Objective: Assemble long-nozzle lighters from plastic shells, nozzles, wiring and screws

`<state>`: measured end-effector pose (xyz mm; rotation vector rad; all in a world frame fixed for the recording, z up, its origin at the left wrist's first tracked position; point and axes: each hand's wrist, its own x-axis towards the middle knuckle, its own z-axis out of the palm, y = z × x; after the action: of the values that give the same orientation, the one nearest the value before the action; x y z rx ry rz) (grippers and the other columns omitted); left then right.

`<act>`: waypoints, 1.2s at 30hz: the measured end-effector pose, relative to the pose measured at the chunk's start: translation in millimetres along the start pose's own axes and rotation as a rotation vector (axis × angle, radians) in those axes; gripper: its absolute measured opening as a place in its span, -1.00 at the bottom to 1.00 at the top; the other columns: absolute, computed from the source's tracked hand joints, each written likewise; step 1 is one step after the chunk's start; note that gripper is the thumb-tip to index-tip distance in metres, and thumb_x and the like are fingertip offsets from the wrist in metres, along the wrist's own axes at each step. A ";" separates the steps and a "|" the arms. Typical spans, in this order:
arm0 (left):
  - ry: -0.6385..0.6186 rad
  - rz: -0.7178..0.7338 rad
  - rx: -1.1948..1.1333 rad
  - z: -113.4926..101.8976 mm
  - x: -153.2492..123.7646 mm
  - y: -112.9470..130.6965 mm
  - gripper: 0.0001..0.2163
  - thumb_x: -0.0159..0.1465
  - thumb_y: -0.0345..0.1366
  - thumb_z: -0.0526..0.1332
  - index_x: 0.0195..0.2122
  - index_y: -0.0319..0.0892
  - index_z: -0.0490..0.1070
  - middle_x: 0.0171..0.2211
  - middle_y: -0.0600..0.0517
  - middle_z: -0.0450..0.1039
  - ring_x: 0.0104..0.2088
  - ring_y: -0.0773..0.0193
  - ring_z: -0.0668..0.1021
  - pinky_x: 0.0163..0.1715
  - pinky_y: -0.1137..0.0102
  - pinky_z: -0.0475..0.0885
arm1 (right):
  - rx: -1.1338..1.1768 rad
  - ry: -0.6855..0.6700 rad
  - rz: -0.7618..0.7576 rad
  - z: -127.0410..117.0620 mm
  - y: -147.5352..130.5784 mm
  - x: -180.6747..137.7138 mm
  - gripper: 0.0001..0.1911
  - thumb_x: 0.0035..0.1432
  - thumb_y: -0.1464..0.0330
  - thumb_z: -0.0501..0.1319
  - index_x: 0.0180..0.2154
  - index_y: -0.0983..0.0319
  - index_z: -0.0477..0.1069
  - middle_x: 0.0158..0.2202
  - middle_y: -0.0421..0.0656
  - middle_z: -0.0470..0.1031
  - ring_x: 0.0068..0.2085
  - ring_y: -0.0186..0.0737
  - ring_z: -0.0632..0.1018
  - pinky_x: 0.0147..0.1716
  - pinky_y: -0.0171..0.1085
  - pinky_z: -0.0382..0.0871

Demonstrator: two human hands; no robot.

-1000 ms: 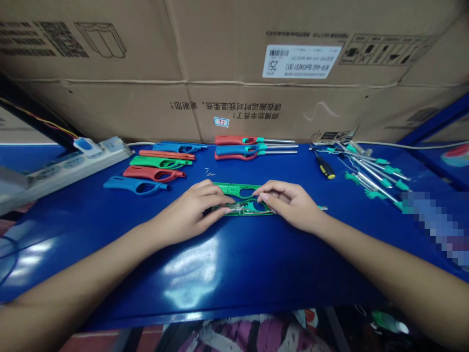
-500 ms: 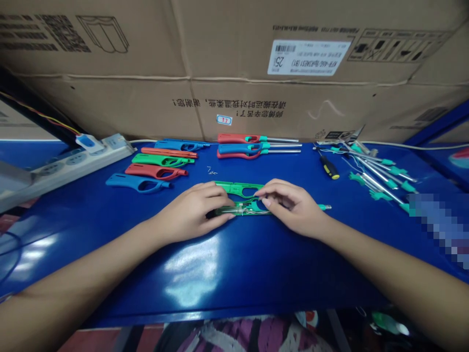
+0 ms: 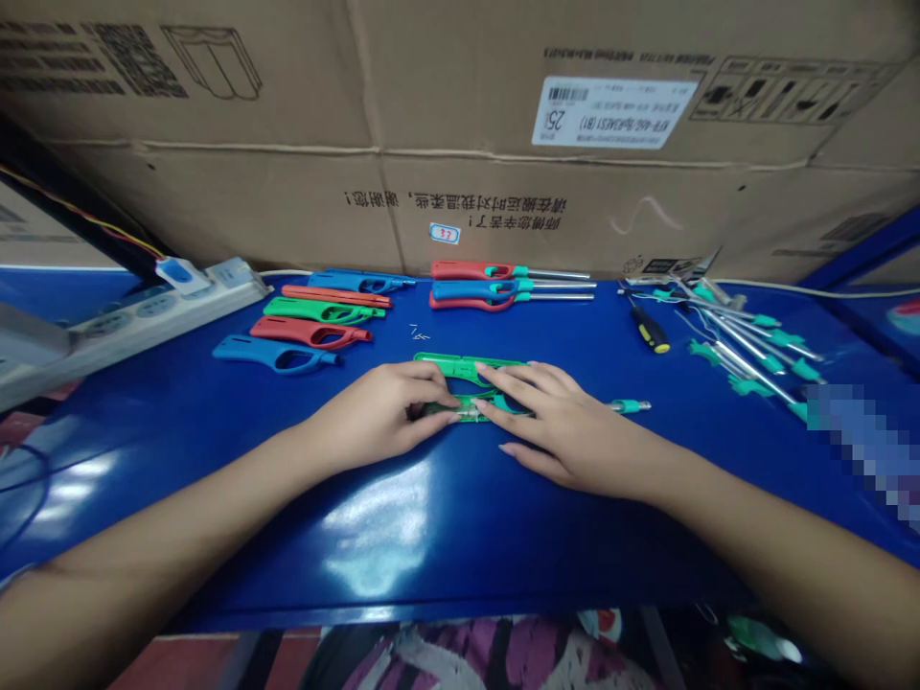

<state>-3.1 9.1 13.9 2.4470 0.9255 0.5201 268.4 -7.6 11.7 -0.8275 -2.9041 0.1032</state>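
A green lighter half (image 3: 471,410) lies opened on the blue table, with a clear tank and thin parts in it and a teal-collared metal tube (image 3: 630,406) out to the right. My left hand (image 3: 392,407) is closed on its left end, thumb in front and fingers behind. Just behind lies the other green shell half (image 3: 447,366). My right hand (image 3: 564,426) spreads flat over both pieces, fingers apart. Its fingertips reach the shell half and the lighter's inner parts, and it hides much of the right side.
Coloured lighter casings (image 3: 309,333) lie at back left beside a power strip (image 3: 154,311). Lighters with tubes (image 3: 478,290) lie at back centre, and small screws (image 3: 419,334) in front. A screwdriver (image 3: 649,329) and loose metal tubes (image 3: 747,350) lie right. A cardboard box (image 3: 287,211) stands behind.
My right hand has gone from a pinch near the trigger opening to spread fingers, reaching left over both green pieces. My left hand keeps its hold. The view has shifted slightly.
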 end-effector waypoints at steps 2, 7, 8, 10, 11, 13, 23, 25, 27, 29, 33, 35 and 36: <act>-0.012 -0.002 0.022 -0.1 0.4 2.0 -0.84 0.39 -0.28 0.22 -0.16 -0.19 0.59 -0.24 -0.02 0.51 -0.24 0.26 0.58 -0.17 0.37 0.47 | 0.013 -0.014 0.024 1.0 -3.9 -0.8 -0.51 0.41 0.28 0.07 0.31 0.26 0.28 0.44 0.09 0.04 0.37 0.19 0.20 0.29 0.22 0.15; -0.044 -0.021 0.094 -1.2 -0.8 5.7 -0.81 0.41 -0.26 0.19 -0.12 -0.16 0.60 -0.21 -0.02 0.51 -0.23 0.23 0.59 -0.14 0.34 0.49 | 0.125 0.017 0.037 5.3 -5.1 -2.3 -0.52 0.40 0.36 0.06 0.31 0.23 0.26 0.45 0.09 0.02 0.40 0.14 0.13 0.32 0.22 0.10; -0.049 -0.023 0.107 -1.5 -1.2 5.8 -0.80 0.41 -0.26 0.18 -0.12 -0.15 0.60 -0.21 -0.02 0.52 -0.23 0.23 0.59 -0.14 0.33 0.49 | 0.150 0.059 0.037 5.2 -3.5 -2.2 -0.55 0.40 0.38 0.06 0.27 0.21 0.31 0.43 0.06 0.06 0.40 0.11 0.15 0.32 0.20 0.10; -0.057 -0.021 0.133 -2.0 -2.1 5.3 -0.79 0.42 -0.25 0.17 -0.09 -0.14 0.60 -0.19 -0.03 0.52 -0.23 0.23 0.59 -0.13 0.32 0.50 | 0.211 0.156 0.061 3.0 0.6 -1.6 -0.64 0.38 0.39 0.08 0.16 0.19 0.41 0.33 0.02 0.25 0.31 0.02 0.28 0.27 0.09 0.20; -0.056 -0.017 0.146 -2.2 -2.6 4.9 -0.78 0.42 -0.24 0.16 -0.07 -0.14 0.59 -0.18 -0.03 0.52 -0.23 0.23 0.59 -0.13 0.32 0.50 | 0.237 0.191 0.083 1.2 2.7 -1.4 -0.69 0.37 0.39 0.11 0.09 0.19 0.45 0.24 0.01 0.35 0.23 -0.02 0.36 0.21 0.03 0.28; -0.049 -0.007 0.166 -2.6 -3.6 4.0 -0.77 0.42 -0.23 0.17 -0.05 -0.14 0.58 -0.17 -0.03 0.53 -0.22 0.23 0.60 -0.13 0.32 0.50 | 0.264 0.200 0.127 -3.1 6.4 -1.2 -0.78 0.34 0.37 0.15 -0.02 0.21 0.47 0.03 -0.03 0.48 0.05 -0.09 0.47 0.06 -0.06 0.39; 0.024 0.190 0.247 8.7 -0.3 11.1 -0.76 0.40 -0.26 0.18 0.05 -0.09 0.49 0.02 -0.05 0.51 0.03 0.09 0.50 0.05 0.18 0.42 | 0.110 0.062 0.100 -5.6 14.8 -2.9 -0.80 0.40 0.34 0.09 -0.12 0.23 0.48 -0.16 -0.10 0.56 -0.13 -0.12 0.56 -0.19 -0.16 0.42; -0.005 0.229 0.257 14.9 0.2 10.7 -0.71 0.42 -0.28 0.15 0.14 -0.07 0.44 0.11 -0.06 0.47 0.13 0.07 0.46 0.14 0.15 0.37 | 0.094 0.058 0.085 -4.6 15.0 -2.7 -0.77 0.40 0.30 0.10 -0.12 0.24 0.49 -0.16 -0.08 0.56 -0.13 -0.11 0.56 -0.19 -0.16 0.42; -0.012 0.231 0.249 19.7 0.2 9.3 -0.67 0.42 -0.29 0.14 0.20 -0.06 0.39 0.16 -0.06 0.44 0.16 0.09 0.44 0.16 0.16 0.36 | 0.096 0.059 0.080 -4.1 15.0 -2.6 -0.76 0.40 0.28 0.11 -0.12 0.24 0.50 -0.17 -0.08 0.56 -0.14 -0.11 0.56 -0.18 -0.17 0.42; -0.016 0.223 0.229 22.1 0.1 8.1 -0.66 0.43 -0.30 0.13 0.22 -0.06 0.36 0.16 -0.06 0.43 0.16 0.10 0.45 0.16 0.18 0.37 | 0.123 0.070 0.092 -3.4 15.2 -2.5 -0.78 0.41 0.30 0.10 -0.13 0.23 0.50 -0.18 -0.09 0.57 -0.14 -0.13 0.56 -0.17 -0.18 0.42; -0.030 0.218 0.210 21.9 0.6 7.9 -0.65 0.43 -0.31 0.12 0.22 -0.06 0.36 0.16 -0.08 0.41 0.16 0.08 0.44 0.15 0.15 0.38 | 0.265 0.116 0.169 -1.3 16.3 -2.1 -0.86 0.37 0.34 0.16 -0.14 0.19 0.49 -0.17 -0.14 0.57 -0.12 -0.18 0.56 -0.17 -0.24 0.42; -0.042 0.208 0.197 21.6 1.2 8.4 -0.65 0.43 -0.32 0.11 0.22 -0.07 0.37 0.16 -0.10 0.40 0.16 0.07 0.44 0.15 0.14 0.37 | 0.331 0.121 0.195 -0.2 17.1 -1.9 -0.87 0.35 0.36 0.19 -0.13 0.18 0.50 -0.16 -0.15 0.57 -0.11 -0.18 0.56 -0.15 -0.24 0.42; -0.047 0.203 0.189 21.6 1.4 8.6 -0.65 0.43 -0.32 0.11 0.22 -0.07 0.37 0.16 -0.11 0.39 0.17 0.06 0.43 0.15 0.13 0.37 | 0.357 0.122 0.200 0.2 17.6 -1.9 -0.87 0.35 0.37 0.19 -0.12 0.18 0.50 -0.16 -0.15 0.57 -0.10 -0.19 0.56 -0.13 -0.24 0.43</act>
<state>13.0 -1.9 1.2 2.7305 0.7414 0.4585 279.1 6.3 9.5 -1.0094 -2.5714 0.5503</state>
